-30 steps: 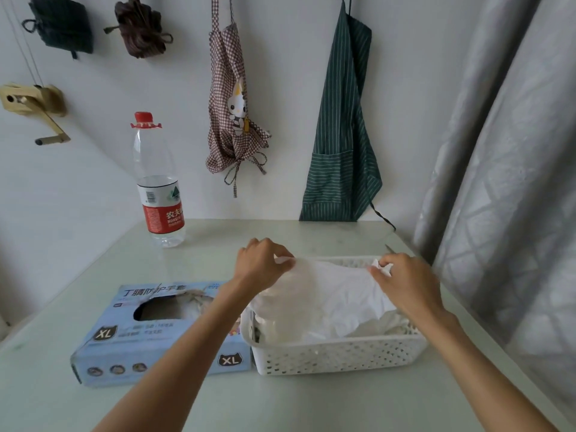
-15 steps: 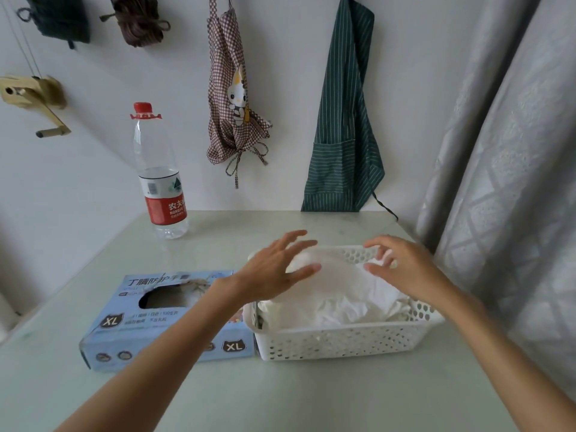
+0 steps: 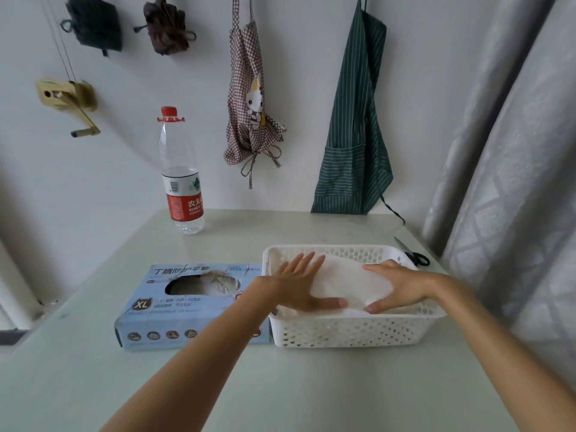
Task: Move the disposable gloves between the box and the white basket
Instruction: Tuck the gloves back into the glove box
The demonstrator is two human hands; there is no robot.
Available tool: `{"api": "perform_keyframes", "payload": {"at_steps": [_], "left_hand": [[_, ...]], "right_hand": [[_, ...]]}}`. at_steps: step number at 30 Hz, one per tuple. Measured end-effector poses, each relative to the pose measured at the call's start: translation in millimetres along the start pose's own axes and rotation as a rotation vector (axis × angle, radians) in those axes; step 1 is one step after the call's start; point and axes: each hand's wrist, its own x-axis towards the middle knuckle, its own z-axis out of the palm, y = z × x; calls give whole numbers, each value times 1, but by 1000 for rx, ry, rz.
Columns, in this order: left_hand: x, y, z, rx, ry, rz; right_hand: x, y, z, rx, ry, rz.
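Inside white basket (image 3: 352, 330): left hand (image 3: 299, 283), right hand (image 3: 402, 285) flat, fingers spread, apparently pressing gloves (image 3: 349, 279)

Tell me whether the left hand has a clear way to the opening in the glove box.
Probably yes: the left hand lies flat on the gloves beside the glove box, whose top opening is uncovered.

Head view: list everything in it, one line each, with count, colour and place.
Table: one, pale green, under everything.
Glove box: one, blue, left of the basket.
White basket: one, right of the box.
Gloves: stack, white, inside the basket.
Water bottle: one, clear, red cap, far left.
Scissors: one, black handles, behind the basket.
Aprons: checked, green striped, on the wall.
Curtain: grey, right.
Left hand, right hand: flat on the gloves.
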Motion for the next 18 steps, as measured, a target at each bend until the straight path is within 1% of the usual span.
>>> {"api": "perform_keyframes", "payload": {"at_steps": [2,3,6,8,10,12,14,16,18], "left_hand": [[-10,-2,-10,-104,107,29],[-18,-6,-16,-131,181,58],[-50,-39,-29,-252,389,112],[-75,-75,-31,-357,465,50],[-98,-113,-26,-376,515,-84],[-118,-144,-18,-339,490,-234],[-135,-164,-9,-311,366,-325],[-144,-178,0,-307,266,-338],[-144,-184,5,-297,207,-308]], "right_hand": [[-11,-3,-8,117,29,-7],[-17,-7,-11,154,69,-23],[-26,-33,-11,245,275,-125],[-25,-66,-4,300,370,-214],[-22,-105,7,304,427,-327],[-14,-143,19,277,457,-418],[-4,-174,29,219,488,-467],[5,-194,32,100,554,-507],[10,-204,25,6,617,-535]]}}
